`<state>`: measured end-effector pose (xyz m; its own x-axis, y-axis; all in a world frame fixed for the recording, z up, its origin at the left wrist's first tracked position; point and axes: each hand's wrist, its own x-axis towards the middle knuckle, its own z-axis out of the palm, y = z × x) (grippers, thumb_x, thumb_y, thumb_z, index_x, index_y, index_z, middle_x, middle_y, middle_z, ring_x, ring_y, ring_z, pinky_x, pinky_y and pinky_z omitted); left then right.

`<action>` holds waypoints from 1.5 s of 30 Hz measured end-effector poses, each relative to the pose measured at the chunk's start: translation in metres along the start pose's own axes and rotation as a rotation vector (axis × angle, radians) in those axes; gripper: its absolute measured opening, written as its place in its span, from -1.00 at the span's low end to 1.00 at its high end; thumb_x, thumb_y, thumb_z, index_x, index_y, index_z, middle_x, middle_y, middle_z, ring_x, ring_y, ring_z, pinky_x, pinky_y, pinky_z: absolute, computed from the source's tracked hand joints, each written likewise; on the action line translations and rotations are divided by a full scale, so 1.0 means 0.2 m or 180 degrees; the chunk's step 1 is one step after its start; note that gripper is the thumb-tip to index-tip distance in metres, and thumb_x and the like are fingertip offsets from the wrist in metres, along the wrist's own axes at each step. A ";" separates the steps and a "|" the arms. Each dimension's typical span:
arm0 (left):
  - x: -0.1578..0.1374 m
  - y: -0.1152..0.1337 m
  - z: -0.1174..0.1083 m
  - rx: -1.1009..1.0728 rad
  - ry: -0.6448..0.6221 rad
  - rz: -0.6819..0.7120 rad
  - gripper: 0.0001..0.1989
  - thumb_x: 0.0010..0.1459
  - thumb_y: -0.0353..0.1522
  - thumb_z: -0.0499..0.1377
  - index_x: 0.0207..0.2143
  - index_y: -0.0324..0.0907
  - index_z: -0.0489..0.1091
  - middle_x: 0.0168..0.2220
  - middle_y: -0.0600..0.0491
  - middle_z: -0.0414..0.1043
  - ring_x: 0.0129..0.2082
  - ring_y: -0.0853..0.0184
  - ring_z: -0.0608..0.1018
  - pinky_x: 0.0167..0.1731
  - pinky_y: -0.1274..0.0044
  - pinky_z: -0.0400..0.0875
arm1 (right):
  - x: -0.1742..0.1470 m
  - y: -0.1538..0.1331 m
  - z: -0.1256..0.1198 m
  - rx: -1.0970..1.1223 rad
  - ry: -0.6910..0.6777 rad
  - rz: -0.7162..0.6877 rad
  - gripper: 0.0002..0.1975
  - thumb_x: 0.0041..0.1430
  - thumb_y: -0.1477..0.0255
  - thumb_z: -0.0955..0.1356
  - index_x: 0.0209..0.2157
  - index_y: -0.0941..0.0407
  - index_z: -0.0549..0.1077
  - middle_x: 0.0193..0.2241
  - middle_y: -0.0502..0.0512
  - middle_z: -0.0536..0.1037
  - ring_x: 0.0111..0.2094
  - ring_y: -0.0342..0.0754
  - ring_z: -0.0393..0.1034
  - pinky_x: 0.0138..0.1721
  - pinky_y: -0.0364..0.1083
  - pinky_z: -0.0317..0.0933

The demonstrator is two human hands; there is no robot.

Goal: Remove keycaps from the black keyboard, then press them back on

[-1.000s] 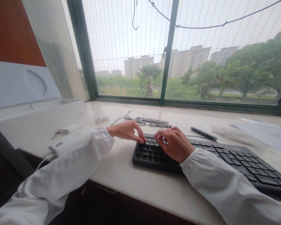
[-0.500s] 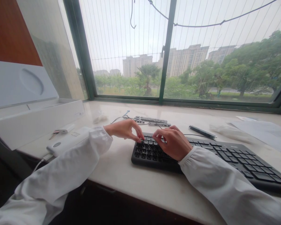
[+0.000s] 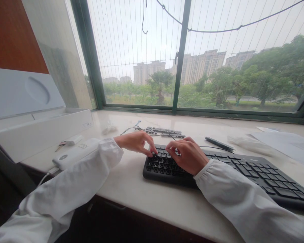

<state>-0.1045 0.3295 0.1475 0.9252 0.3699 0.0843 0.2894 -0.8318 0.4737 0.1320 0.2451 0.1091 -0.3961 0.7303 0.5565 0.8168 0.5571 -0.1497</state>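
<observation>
A black keyboard point(image 3: 168, 178) lies on the white ledge, keycaps gone from part of its left end and the bare sockets showing. At its upper left corner, my left hand point(image 3: 138, 142) reaches down with thumb and index finger closed about a small dark keycap point(image 3: 155, 154). Just to the right, my right hand point(image 3: 188, 155) rests over the keys, its thumb and fingertips brought together. What those right fingertips hold, if anything, is hidden. Loose keycaps point(image 3: 164, 131) stand in rows behind the keyboard.
To the left are a white power adapter point(image 3: 76, 153) with a cable, a key point(image 3: 60, 145) and an open white box point(image 3: 48, 130). Behind lies a thin cable point(image 3: 129, 129). A dark strip point(image 3: 219, 144), clear plastic point(image 3: 248, 142) and paper point(image 3: 286, 146) are at right.
The left thumb and index finger have shifted slightly at the keyboard's corner key. My right hand stays nearly in place. The whole view has moved a little.
</observation>
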 end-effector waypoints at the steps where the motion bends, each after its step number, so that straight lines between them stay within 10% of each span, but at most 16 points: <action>1: 0.00 0.00 0.00 -0.0044 -0.0004 -0.0013 -0.72 0.05 -0.21 0.33 -0.16 -0.06 0.59 -0.28 0.02 0.55 -0.52 0.52 0.42 -0.58 0.69 0.24 | 0.00 0.00 0.00 0.0000 0.0007 -0.0002 -0.85 0.26 0.39 0.30 -0.37 0.04 0.49 -0.49 -0.10 0.57 -0.46 -0.16 0.41 -0.13 -0.06 0.03; 45: 0.01 -0.02 0.01 -0.0388 0.0053 -0.0296 -0.64 -0.01 -0.19 0.36 -0.15 -0.10 0.55 -0.31 0.05 0.56 -0.38 0.41 0.51 -0.49 0.65 0.26 | 0.00 -0.02 0.01 0.0168 -0.0181 -0.0291 -0.86 0.27 0.39 0.29 -0.29 0.05 0.50 -0.39 -0.04 0.58 -0.33 -0.13 0.44 -0.12 -0.06 0.02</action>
<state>-0.1038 0.3320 0.1442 0.8913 0.4508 0.0492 0.3409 -0.7375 0.5829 0.1276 0.2427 0.1083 -0.4924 0.6959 0.5228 0.7536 0.6414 -0.1441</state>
